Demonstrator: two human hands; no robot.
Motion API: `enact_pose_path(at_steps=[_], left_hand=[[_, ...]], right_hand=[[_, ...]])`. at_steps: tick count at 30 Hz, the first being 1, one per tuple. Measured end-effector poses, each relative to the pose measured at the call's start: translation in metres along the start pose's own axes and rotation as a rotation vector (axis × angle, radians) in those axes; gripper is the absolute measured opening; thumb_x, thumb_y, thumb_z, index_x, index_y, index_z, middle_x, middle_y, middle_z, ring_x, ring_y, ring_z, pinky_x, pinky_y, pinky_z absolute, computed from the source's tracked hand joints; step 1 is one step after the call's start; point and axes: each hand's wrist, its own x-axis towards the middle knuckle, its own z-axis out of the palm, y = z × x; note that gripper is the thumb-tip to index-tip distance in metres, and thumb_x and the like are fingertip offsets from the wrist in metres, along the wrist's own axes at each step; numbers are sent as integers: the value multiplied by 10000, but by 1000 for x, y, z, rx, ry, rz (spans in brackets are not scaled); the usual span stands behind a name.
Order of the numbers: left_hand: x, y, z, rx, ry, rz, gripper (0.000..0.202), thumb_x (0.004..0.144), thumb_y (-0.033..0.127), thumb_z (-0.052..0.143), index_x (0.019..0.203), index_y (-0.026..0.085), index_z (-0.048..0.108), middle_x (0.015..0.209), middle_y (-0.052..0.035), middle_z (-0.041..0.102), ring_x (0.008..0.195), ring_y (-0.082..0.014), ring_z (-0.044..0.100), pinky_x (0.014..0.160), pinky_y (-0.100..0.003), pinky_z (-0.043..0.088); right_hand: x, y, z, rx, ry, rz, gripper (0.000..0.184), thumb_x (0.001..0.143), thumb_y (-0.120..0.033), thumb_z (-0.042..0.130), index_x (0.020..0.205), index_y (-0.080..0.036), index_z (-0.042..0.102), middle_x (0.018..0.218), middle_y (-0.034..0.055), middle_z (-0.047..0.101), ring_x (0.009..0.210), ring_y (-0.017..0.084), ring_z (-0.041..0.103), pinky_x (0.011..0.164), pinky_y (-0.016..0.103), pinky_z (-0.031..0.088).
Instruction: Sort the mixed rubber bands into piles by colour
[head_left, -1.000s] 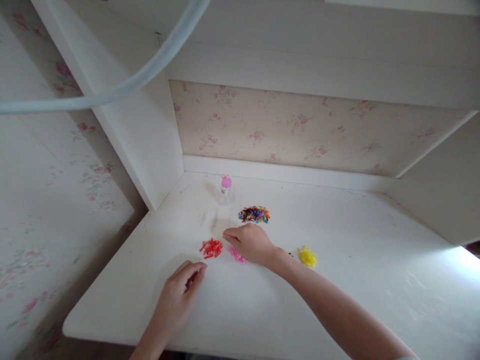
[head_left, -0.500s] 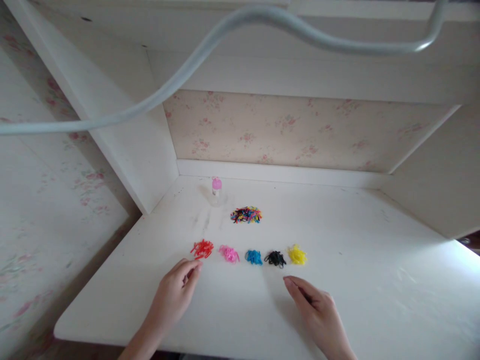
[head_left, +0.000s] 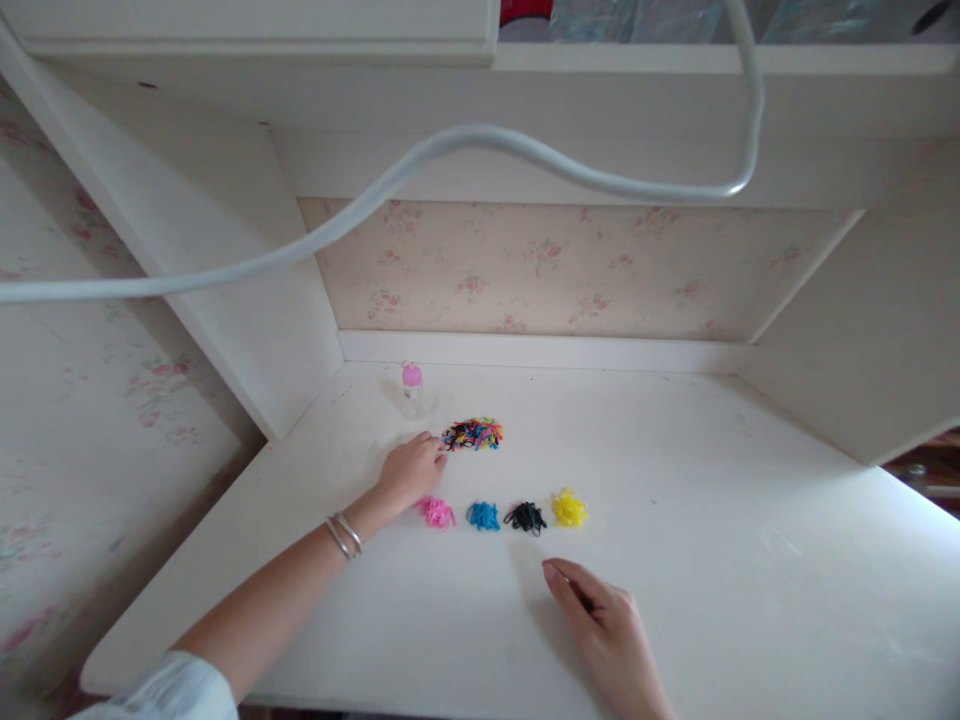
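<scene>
My left hand (head_left: pixel 411 470) reaches across the table, its fingertips drawn together at the left edge of a pile of mixed-colour small rubber bands (head_left: pixel 474 434). Whatever it may pinch there is too small to make out. Under and beside that hand lies a pink pile of bands (head_left: pixel 436 512). To the right follow a blue pile (head_left: pixel 484 516), a black pile (head_left: pixel 526 517) and a yellow pile (head_left: pixel 570 508). The red pile is hidden behind my left hand and forearm. Near the black pile, my right hand (head_left: pixel 596 615) hovers with thumb and forefinger pressed together, nothing visible in them.
A small clear bottle with a pink cap (head_left: pixel 412 388) stands behind the mixed pile. A pale cable (head_left: pixel 480 138) crosses the upper view. White side panels and a shelf (head_left: pixel 375 95) frame the white table (head_left: pixel 720 560); floral wallpaper (head_left: pixel 547 265) shows behind.
My left hand has moved forward from beside the red pile to the mixed pile, its arm now covering the red one. My right hand stays nearly where it was. The view has tilted up slightly.
</scene>
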Motion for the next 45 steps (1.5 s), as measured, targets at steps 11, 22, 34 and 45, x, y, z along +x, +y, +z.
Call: enact_pose_path(at_steps=[11,22,34,45], left_hand=[[13,2,7,45,-18,-5,210,913,301,466,983,164,608,1020,-48,619,902,-166,598,812,-359,467],[9,3,-22,-41,50,29,287,915,294,379,923,209,653,983,-44,626,877,-167,603,781,-257,414],[-4,79,-1,-202,-195,403,245,845,293,477,824,218,709,893,-27,682,832,-148,614,778,-220,420],[-2,87,15,-146,-265,404,318,816,328,492,586,198,668,724,-34,656,690,-159,599,642,-239,399]], right_hand=[[0,4,-1,39,-29,0,372,846,-478,464,837,-181,689,562,-11,559,509,110,465,473,179,354],[0,1,-2,45,-32,12,382,847,-484,458,836,-181,690,548,-18,519,500,103,422,475,191,330],[0,-2,-2,43,-21,7,358,852,-458,465,834,-184,694,541,-13,538,489,107,435,465,192,327],[-1,-2,-3,55,-38,-10,352,857,-451,464,836,-182,689,558,-11,557,490,102,440,466,192,320]])
